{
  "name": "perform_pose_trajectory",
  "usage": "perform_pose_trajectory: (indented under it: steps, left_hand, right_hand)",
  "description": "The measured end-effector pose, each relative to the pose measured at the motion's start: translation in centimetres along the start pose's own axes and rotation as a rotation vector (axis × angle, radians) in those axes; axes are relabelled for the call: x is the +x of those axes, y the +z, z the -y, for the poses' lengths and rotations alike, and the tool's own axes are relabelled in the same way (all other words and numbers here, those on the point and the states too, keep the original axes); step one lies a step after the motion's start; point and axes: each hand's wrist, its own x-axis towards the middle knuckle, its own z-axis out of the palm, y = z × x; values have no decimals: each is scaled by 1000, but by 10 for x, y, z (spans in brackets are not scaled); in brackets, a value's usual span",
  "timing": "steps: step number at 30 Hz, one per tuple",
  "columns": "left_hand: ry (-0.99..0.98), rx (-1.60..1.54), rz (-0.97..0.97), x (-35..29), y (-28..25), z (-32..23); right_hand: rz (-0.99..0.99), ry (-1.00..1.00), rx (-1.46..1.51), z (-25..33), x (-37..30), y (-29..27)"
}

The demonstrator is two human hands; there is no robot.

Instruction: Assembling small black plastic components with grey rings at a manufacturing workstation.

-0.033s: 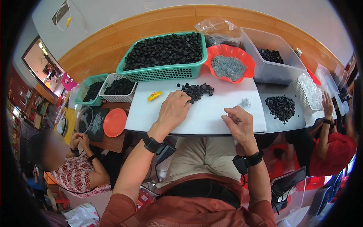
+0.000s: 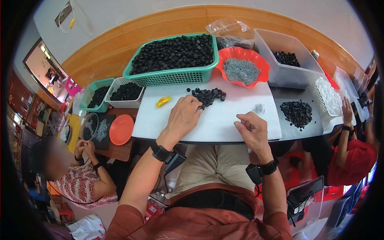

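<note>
My left hand reaches to the near side of a loose heap of small round black plastic caps on a white work mat. Its fingers are drawn together at a single black cap. Nearer the mat's front right edge, my right hand is curled with thumb and fingers together; whatever they hold is hidden or too small to name. Beyond that hand lies a little pile of tiny clear-grey plastic pieces. A yellow wrapper rests left of the caps.
Behind the mat stand a green basket full of black caps, a red scalloped bowl of grey pieces and a clear bin. More black parts lie to the right. Co-workers sit left and right; a red plate lies left.
</note>
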Motion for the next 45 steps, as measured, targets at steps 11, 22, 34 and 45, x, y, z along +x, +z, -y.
perform_pose_trajectory:
  steps: [11, 22, 34, 45]
  left_hand:
    - [-16, 31, 26, 9, 6, -8]
    - [59, -124, -27, 3, 18, -39]
    - [139, -313, -57, -3, 36, -53]
    - [62, -384, -5, -6, 34, -57]
  right_hand:
    - [-37, -32, 17, -2, -2, 1]
    - [-111, 35, -395, -22, -2, -83]
    - [124, 150, -784, -29, 27, -82]
    - [100, 31, -891, -40, 22, -78]
